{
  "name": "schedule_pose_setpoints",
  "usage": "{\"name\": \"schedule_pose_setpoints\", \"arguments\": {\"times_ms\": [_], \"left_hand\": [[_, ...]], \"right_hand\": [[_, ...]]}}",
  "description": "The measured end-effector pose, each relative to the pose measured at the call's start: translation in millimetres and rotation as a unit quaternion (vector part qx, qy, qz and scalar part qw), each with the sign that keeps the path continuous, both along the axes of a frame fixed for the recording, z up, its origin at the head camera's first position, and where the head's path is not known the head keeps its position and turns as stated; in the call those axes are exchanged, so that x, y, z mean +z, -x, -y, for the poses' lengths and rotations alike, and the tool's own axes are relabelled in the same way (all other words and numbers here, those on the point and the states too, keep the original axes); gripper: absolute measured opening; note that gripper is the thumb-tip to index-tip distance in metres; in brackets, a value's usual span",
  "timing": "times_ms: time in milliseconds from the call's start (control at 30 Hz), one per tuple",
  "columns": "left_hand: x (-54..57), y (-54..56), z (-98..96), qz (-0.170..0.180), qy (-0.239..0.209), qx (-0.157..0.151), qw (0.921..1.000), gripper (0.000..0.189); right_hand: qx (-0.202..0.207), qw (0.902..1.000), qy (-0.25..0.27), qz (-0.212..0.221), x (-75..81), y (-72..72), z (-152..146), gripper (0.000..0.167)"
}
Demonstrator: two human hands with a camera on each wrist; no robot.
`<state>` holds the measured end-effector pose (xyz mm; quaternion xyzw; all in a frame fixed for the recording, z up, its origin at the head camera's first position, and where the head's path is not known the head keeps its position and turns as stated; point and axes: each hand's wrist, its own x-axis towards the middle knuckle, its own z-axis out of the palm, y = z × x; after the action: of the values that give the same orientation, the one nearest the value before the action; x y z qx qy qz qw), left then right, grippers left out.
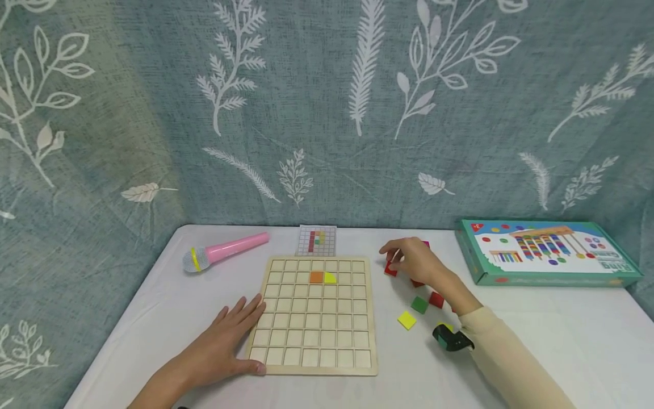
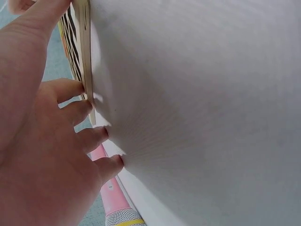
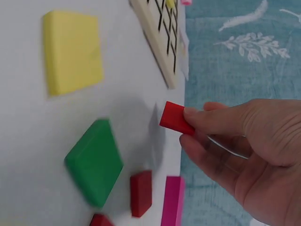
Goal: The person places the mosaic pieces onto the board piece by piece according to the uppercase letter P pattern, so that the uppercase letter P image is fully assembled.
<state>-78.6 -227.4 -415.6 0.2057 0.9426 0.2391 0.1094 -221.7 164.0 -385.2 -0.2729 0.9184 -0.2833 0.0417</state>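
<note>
My right hand (image 1: 416, 261) pinches a red square tile (image 3: 175, 117) between thumb and fingertips, right of the board. The wooden grid board (image 1: 373, 318) lies flat, with an orange square (image 1: 317, 277) and a yellow quarter-round piece (image 1: 330, 278) side by side in its second row. Spread along the board's left side, my left hand (image 1: 225, 346) has its thumb at the near left corner and fingertips at the left edge. Around the right forearm lie a green tile (image 3: 96, 162), a yellow tile (image 1: 406, 320), several red tiles (image 1: 436, 299) and a magenta piece (image 3: 173, 200).
A small pattern card (image 1: 317, 241) with a coloured grid lies behind the board. At the back left is a pink toy microphone (image 1: 225, 251). A flat green toy box (image 1: 549, 253) occupies the back right, before a patterned curtain (image 1: 327, 113).
</note>
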Motion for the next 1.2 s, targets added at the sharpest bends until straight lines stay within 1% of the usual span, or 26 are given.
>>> {"name": "schedule_pose_setpoints", "arguments": {"times_ms": [100,333,667,833,967,1200], "left_hand": [[0.3,-0.2,-0.2,0.0,-0.001,0.001,1.0,0.115],[-0.4,-1.0,0.3,-0.001,-0.005,0.001,1.0,0.114],[-0.3,-1.3,0.0,-0.006,0.0,0.004,1.0,0.114],[0.5,-1.2,-0.1,-0.006,0.002,0.005,1.0,0.114],[1.6,-1.4,0.0,-0.004,0.004,0.007,1.0,0.114],[2.5,-1.7,0.3,-0.005,0.004,0.006,1.0,0.113]], "right_hand": [[0.017,0.9998,0.01,-0.002,2.2,1.0,7.4,0.027],[0.061,0.9975,0.033,0.011,4.4,7.1,31.6,0.028],[0.09,0.9945,0.052,0.017,4.9,9.9,69.0,0.026],[0.11,0.9919,0.061,0.016,5.4,9.2,86.3,0.024],[0.127,0.9892,0.069,0.023,4.2,8.7,101.3,0.025],[0.133,0.9878,0.069,0.042,1.2,8.1,127.2,0.026]]}}
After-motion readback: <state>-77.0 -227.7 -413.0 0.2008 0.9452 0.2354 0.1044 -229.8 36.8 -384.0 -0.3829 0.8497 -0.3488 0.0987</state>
